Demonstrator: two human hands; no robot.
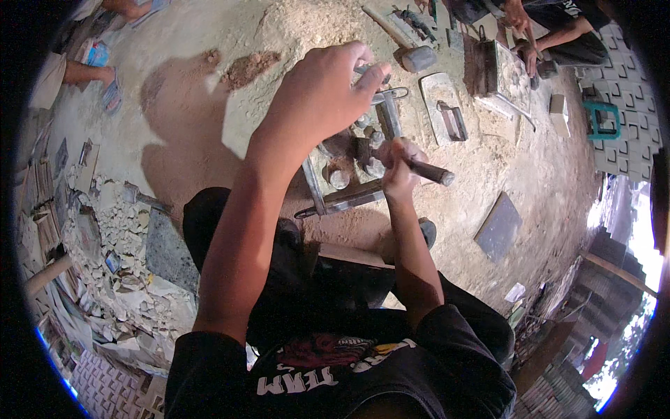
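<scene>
My right hand (401, 164) is closed round the thick handle of a hammer (438, 174). Its dark head hangs over a rectangular metal frame (345, 200) on the ground, which has loop handles at its ends. Inside that frame sit several pale, rounded pieces (338, 178). Above the frame's far side, my left hand (331, 80) is raised with curled fingers and the thumb close to them. A bit of something dark shows between those fingers, too hidden to name.
A mallet (417, 59) and a small metal mould (447, 115) lie beyond the frame. At far right a person's hands (523, 28) are near a box-like mould (499, 80). A dark flat slab (498, 227) lies right; broken pale rubble (129, 258) covers the left. A sandalled foot (110, 87) is far left.
</scene>
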